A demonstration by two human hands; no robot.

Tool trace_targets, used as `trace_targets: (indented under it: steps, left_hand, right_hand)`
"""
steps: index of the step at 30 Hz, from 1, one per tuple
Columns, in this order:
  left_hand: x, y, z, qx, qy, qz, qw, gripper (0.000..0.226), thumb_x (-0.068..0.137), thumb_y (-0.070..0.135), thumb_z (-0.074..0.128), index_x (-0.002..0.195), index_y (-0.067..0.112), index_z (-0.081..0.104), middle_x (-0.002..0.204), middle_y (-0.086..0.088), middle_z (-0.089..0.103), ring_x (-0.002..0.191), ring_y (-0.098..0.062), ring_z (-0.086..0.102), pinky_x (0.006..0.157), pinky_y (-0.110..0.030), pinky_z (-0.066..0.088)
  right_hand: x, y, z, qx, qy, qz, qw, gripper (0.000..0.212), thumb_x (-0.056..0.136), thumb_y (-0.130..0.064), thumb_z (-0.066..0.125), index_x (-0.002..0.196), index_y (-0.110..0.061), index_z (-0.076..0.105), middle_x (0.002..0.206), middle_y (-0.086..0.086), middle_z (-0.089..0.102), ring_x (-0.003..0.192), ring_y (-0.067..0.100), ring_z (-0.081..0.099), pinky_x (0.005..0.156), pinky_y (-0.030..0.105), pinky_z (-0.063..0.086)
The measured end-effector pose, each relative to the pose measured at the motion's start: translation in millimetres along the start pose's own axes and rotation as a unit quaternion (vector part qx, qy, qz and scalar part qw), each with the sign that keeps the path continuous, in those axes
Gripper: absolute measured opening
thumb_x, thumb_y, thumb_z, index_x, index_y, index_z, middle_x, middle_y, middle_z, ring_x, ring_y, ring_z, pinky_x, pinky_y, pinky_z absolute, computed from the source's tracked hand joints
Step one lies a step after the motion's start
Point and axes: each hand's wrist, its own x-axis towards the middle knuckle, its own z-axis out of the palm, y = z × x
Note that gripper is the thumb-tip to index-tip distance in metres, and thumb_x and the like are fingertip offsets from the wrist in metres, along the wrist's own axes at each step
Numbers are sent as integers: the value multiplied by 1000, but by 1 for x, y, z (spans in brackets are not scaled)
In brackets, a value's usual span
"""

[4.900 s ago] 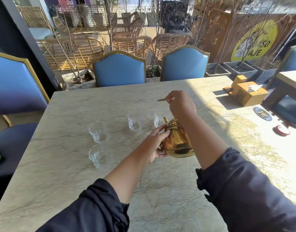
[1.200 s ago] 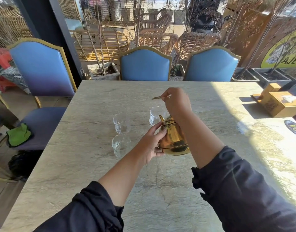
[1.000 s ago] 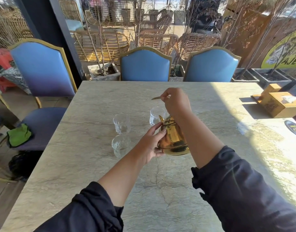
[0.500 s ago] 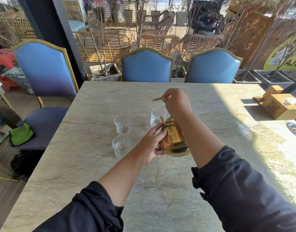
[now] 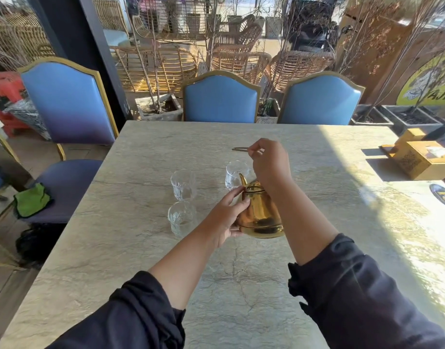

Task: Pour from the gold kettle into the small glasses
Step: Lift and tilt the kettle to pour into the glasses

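The gold kettle (image 5: 260,217) is tilted forward just above the stone table (image 5: 146,248). Its spout is at the rim of the far right small glass (image 5: 235,172). My right hand (image 5: 269,163) is closed over the kettle's thin handle, whose tip pokes out to the left of my fingers. My left hand (image 5: 227,217) presses on the kettle's left side, with the fingertips up by the lid. Two more small glasses stand to the left, one farther (image 5: 183,183) and one nearer (image 5: 180,217). I cannot tell whether liquid is flowing.
A yellow tissue box (image 5: 417,157) sits at the table's right edge, with a round blue coaster (image 5: 442,197) near it. Blue chairs (image 5: 220,99) line the far and left sides. A green cloth (image 5: 31,199) lies on the left chair's seat.
Both hands and the kettle keep almost the same pose over the last second, spout at the same glass. Since 4.9 s ago the view has turned left, and fewer glasses show.
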Motion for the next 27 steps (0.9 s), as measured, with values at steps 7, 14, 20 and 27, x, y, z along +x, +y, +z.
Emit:
trace_targets:
  steps: [7, 14, 20, 27]
  left_hand:
    - [-10, -1, -8, -2, 17, 29, 999, 52, 90, 34, 67, 137, 48, 49, 129, -6, 65, 106, -26, 67, 87, -44, 51]
    - [-29, -6, -16, -77, 53, 63, 994, 52, 92, 29, 66, 137, 49, 47, 141, 3, 52, 127, -24, 54, 92, -58, 53]
    - [-38, -10, -26, -127, 88, 73, 985, 47, 93, 30, 65, 129, 52, 46, 143, -3, 53, 123, -31, 58, 70, -41, 59]
    - [-47, -1, -36, -170, 100, 40, 980, 32, 94, 31, 62, 102, 61, 51, 146, -9, 46, 133, -40, 47, 76, -48, 59]
  right_hand:
    - [-18, 6, 2, 69, 42, -10, 997, 14, 94, -9, 55, 94, -15, 67, 91, -1, 68, 65, 19, 59, 49, 23, 39]
    - [-23, -22, 7, 68, -18, -83, 994, 11, 94, -14, 58, 95, -17, 69, 94, -7, 67, 70, 9, 55, 52, 14, 40]
    - [-20, -50, 26, 38, -104, -139, 984, 11, 93, -14, 60, 95, -15, 71, 103, -3, 72, 85, 16, 64, 57, 12, 40]
    - [-16, -76, 52, -15, -158, -153, 975, 9, 92, -15, 62, 92, -16, 71, 98, 3, 72, 83, 25, 68, 67, 33, 57]
